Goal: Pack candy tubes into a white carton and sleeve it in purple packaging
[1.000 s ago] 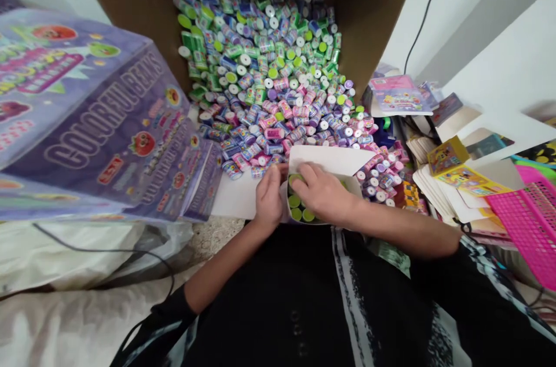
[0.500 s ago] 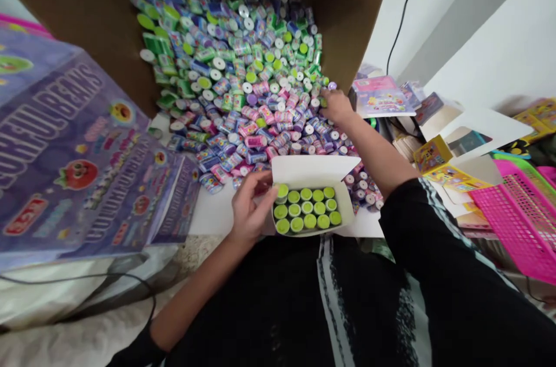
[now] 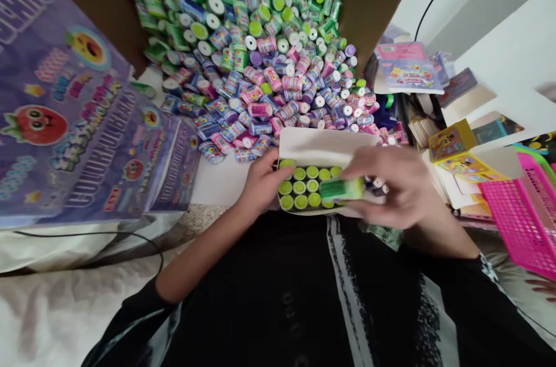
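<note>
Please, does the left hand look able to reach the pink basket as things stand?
Probably not: the left hand holds the left end of the box, the pink basket is far right, and the right hand, holding a green tube, is between.

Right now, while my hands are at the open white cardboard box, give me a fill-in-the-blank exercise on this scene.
1. The person's right hand has a small cylindrical container, mostly ____ in colour, in its grip.
2. The left hand is at the ____ end of the open white cardboard box.
3. The perforated plastic basket on the right is bright ____.
4. The large purple printed carton shows a big red cartoon ____ with green leaves.

Missing words: green; left; pink; strawberry.
</note>
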Available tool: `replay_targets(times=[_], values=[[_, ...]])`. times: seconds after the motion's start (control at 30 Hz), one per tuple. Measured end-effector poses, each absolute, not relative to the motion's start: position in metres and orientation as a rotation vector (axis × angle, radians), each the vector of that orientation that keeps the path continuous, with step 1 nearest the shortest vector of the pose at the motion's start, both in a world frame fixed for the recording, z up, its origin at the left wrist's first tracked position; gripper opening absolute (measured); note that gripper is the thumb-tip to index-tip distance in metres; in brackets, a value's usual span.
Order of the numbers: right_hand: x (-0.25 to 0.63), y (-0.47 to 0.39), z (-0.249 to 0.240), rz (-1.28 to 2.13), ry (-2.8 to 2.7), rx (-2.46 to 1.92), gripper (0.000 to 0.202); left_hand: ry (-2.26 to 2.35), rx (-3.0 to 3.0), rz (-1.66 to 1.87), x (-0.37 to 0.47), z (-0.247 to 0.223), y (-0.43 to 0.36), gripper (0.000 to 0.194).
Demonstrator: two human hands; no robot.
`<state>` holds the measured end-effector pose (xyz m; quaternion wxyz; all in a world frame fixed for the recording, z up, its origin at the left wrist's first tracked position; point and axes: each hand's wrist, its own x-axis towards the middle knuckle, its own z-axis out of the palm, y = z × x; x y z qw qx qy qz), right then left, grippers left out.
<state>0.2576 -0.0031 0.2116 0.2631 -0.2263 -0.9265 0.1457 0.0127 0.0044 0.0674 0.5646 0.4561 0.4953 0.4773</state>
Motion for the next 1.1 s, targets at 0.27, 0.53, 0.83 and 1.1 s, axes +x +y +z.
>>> replay_targets(times=[0.27,0.53,0.83,1.1], values=[[0.175,0.011,0.152,-0.096,-3.227,-1.384,0.044,1.111,0.923,1.22,0.02,0.067,0.0,0.033],[0.194,-0.009,0.16,-0.158,-2.94,-1.141,0.019,1.124,0.916,1.18,0.018,0.075,0.003,0.042],[0.273,0.147,0.208,-0.289,-1.954,-1.431,0.021,1.164,0.784,1.073,0.019,0.079,0.002,0.075],[0.217,0.301,0.194,-0.279,-2.524,-1.947,0.051,1.139,0.749,1.085,0.019,0.079,0.003,0.075]])
